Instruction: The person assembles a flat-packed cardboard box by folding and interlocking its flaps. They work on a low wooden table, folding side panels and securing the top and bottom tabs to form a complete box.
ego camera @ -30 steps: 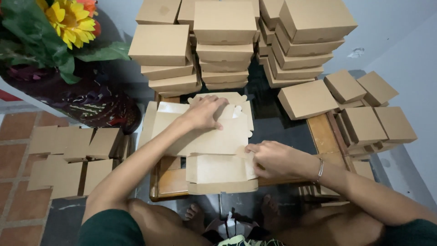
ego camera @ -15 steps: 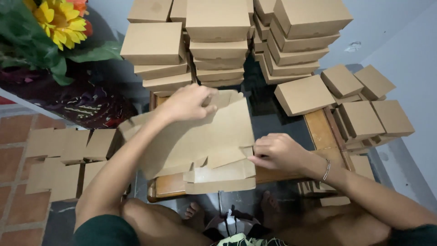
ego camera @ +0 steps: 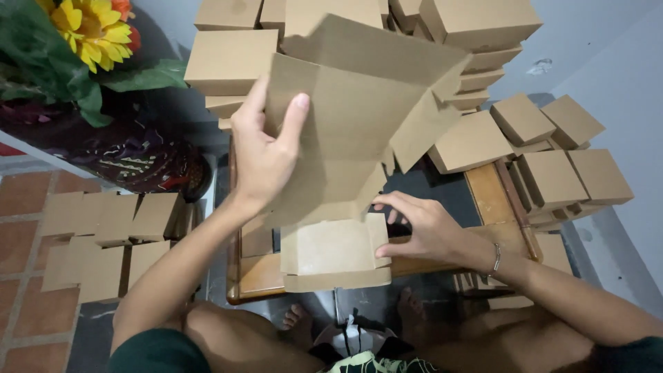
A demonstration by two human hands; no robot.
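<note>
We are mid-fold on a flat cardboard box blank (ego camera: 352,131), left hand (ego camera: 266,155) pinching its raised panel, right hand (ego camera: 421,228) fingers pressing the side flap; next, tucking needs care.

Pale grey wall (ego camera: 608,48), terracotta brick floor (ego camera: 27,207), low wooden table (ego camera: 255,276), sunflower bouquet (ego camera: 90,34) at left.

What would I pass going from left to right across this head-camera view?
Yellow sunflower → flat brown cardboard blanks on the floor → left hand → half-folded brown cardboard box → right hand → closed brown cardboard boxes at right.
</note>
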